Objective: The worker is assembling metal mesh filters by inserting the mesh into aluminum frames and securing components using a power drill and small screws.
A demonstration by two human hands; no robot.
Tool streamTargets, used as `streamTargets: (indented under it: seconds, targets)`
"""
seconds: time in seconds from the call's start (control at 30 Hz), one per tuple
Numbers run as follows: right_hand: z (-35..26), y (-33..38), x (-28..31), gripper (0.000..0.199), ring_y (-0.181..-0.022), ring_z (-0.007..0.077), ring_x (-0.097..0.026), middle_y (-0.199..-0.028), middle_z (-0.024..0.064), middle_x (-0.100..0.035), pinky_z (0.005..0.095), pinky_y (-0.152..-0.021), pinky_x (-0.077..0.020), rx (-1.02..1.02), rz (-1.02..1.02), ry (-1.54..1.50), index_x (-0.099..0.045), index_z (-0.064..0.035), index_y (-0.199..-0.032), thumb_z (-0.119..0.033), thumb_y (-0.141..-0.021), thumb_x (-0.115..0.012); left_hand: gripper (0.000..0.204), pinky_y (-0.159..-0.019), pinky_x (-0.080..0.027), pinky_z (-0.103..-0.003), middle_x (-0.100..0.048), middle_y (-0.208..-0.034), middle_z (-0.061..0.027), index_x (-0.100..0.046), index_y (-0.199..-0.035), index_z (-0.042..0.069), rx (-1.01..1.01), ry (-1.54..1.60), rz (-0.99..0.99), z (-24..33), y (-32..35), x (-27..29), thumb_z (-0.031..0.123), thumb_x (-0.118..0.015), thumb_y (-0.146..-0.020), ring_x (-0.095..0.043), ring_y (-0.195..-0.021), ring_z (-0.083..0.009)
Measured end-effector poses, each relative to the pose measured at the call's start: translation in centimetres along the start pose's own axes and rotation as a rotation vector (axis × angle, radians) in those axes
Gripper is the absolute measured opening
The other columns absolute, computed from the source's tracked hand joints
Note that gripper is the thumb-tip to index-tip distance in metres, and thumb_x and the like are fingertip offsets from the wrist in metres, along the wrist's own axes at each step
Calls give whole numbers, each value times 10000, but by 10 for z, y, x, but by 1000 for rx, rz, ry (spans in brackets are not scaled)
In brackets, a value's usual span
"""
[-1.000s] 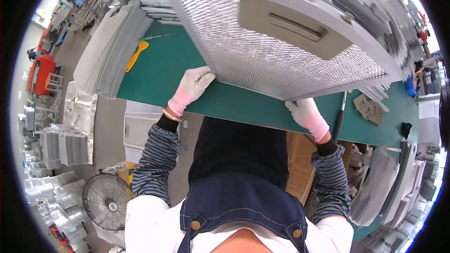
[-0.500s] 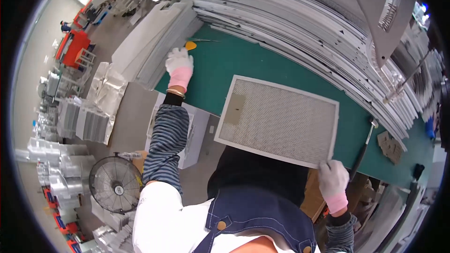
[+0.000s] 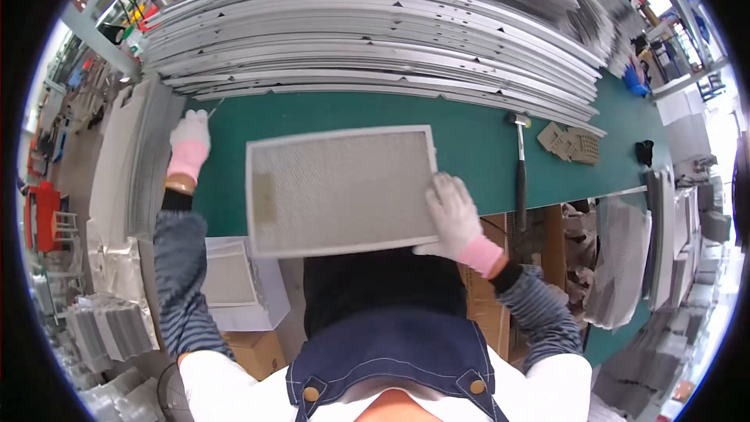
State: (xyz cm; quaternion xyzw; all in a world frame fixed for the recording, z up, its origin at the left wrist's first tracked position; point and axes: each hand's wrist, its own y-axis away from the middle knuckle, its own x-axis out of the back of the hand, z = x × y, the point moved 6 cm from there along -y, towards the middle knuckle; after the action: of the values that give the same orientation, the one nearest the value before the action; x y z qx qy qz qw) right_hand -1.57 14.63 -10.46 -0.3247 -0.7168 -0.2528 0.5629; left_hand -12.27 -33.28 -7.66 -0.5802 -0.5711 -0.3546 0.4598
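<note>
A framed metal mesh filter panel (image 3: pixel 344 195) lies across the near edge of the green tabletop, with a tan patch near its left end. My right hand (image 3: pixel 453 219), in a white glove with a pink cuff, grips the panel's right edge near the lower corner. At the far left of the tabletop, my gloved left hand (image 3: pixel 190 141) is closed beside a stack of metal strips. A thin metal shaft (image 3: pixel 216 107) sticks out past its fingers; the tool's handle is hidden by the hand.
Long metal rails (image 3: pixel 367 51) are piled along the back. On the right are a hammer (image 3: pixel 521 172), brown moulded pieces (image 3: pixel 570 144) and a small black object (image 3: pixel 644 152). Flat strips (image 3: pixel 152 156) are stacked at the left. A white box (image 3: pixel 242 281) stands below the table.
My view has swung toward the right. My left hand has closed over the yellow handle that lay beside it. My right hand has moved up along the panel's right edge.
</note>
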Motion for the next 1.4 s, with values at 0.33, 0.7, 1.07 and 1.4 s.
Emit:
streamTargets:
  seconds: [0.33,0.7,1.07,1.4]
  targets:
    - [30,-80,17,569,-1053,385,-518,-1128,209,-540,495,-892,-416,-239,409,-107,-525,30,-1234,-305,-801,-679,375,-602,-544,-407,-642,-928,-117,-573,-1253,99,-283,748,63,295,69,83,201,-561,-892,-673,-704,-296]
    - [34,-110,-6,298,-858,333,-552,-913,140,-557,462,-731,-429,-346,372,138,-538,8,-1040,-211,-846,-590,384,-580,-544,-405,-655,-903,-117,-550,-1257,42,-332,648,-17,317,55,82,161,-489,-897,-689,-705,-286]
    - [35,-114,-7,192,-849,345,-562,-881,151,-560,466,-722,-450,-382,339,102,-530,-21,-982,-176,-871,-552,370,-606,-558,-412,-664,-923,-169,-512,-1207,-69,-571,641,-115,318,63,98,120,-443,-897,-686,-711,-309]
    - [38,-116,-6,269,-915,335,-572,-968,147,-571,457,-780,-473,-454,295,181,-537,0,-1088,-115,-846,-547,434,-504,-534,-388,-644,-844,-138,-528,-1262,-38,-619,577,-170,273,181,110,150,-493,-873,-666,-614,-270]
